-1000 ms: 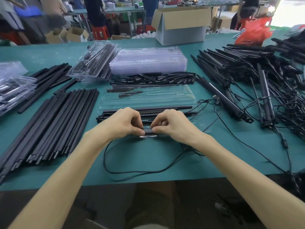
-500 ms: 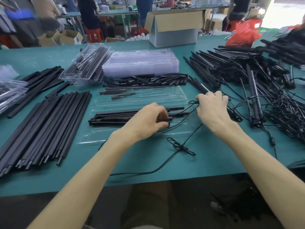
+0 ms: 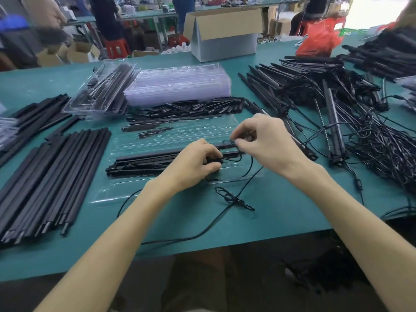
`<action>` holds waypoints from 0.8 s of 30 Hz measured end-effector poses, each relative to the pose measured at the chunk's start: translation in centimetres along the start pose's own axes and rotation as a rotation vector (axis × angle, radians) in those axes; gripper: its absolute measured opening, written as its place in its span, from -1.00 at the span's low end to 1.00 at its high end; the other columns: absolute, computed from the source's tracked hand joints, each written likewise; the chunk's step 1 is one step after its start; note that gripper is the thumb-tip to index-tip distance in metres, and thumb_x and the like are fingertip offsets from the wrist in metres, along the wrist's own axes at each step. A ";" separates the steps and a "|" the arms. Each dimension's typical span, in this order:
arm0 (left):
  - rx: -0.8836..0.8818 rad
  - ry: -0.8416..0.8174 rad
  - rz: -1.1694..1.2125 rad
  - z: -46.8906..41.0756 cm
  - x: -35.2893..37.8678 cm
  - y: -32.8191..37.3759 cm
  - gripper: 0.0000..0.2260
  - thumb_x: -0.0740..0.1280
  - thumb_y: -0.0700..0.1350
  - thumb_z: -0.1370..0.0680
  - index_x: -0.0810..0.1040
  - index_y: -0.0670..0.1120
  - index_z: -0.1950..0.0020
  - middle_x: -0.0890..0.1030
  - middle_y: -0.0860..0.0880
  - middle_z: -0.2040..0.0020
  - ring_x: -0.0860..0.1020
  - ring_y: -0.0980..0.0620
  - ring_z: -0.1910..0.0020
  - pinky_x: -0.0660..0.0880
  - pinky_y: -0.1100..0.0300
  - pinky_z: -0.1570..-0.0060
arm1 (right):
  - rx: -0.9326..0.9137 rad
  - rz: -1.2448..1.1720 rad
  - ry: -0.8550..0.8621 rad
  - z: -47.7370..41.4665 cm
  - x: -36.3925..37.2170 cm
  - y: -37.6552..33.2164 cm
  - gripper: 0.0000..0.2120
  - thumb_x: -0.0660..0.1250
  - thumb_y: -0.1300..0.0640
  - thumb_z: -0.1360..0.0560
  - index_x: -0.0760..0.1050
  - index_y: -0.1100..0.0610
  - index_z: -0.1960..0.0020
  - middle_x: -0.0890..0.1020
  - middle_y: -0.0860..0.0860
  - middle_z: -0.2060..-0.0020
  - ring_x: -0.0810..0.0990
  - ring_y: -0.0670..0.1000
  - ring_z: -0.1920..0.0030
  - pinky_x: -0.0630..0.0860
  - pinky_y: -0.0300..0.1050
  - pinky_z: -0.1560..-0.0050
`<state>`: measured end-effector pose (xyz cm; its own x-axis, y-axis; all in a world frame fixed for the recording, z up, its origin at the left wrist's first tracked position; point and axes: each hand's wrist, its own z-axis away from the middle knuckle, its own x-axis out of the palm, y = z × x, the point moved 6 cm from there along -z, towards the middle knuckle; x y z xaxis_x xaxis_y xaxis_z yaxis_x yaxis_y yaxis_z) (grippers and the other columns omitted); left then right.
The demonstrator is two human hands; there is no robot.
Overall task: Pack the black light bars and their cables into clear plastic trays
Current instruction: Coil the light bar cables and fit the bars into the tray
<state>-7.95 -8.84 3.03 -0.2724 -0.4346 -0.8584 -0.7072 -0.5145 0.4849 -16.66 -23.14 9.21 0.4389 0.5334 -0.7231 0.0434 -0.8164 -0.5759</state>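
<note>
Black light bars (image 3: 157,159) lie lengthwise in the open clear plastic tray (image 3: 180,134) on the table (image 3: 281,212), straight in front of the person. Two or three seem bundled together, though the count is hard to tell. Their thin black cable (image 3: 234,200) leaves the right end of the bars, trails off the tray and loops toward the table's near edge, with a tied knot partway along. The left hand (image 3: 193,164) has its fingers curled round the right end of the bars, holding them down in the tray. The right hand (image 3: 263,140), just beside and beyond it, pinches a small loop of the cable between thumb and forefinger, with the other fingers loosely bent.

The bars look stiff, slim and light, so a grip near one end or at mid-length should carry them without flexing. Their smooth housings may slide in the slick tray. The cable is soft and springy and likely to uncoil. It is best gathered in short loops, pinched close to the bar end and tucked into a tray channel. The tray looks thin and could buckle if pressed hard.

A stack of empty trays (image 3: 177,86) sits behind, a tangled heap of cabled bars (image 3: 337,113) lies to the right, and plain black rods (image 3: 51,176) lie to the left.
</note>
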 end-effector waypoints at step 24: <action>-0.006 0.109 0.175 2.1 -1.7 -1.5 -0.71 0.55 0.02 -0.45 0.67 0.04 -0.15 0.53 0.01 -0.10 0.43 0.10 -0.15 0.33 0.26 -0.24 | 0.057 -0.096 -0.299 1.3 4.9 2.2 -0.83 0.54 0.18 -0.38 0.72 -0.11 0.19 0.71 -0.01 0.25 0.50 -0.09 0.35 0.39 -0.28 0.30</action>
<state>-7.80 -5.73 3.43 -0.3186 -0.5948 -0.7380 -0.6512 -0.4284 0.6264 -15.61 -22.04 3.85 0.1513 0.6561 -0.7394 0.0176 -0.7497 -0.6616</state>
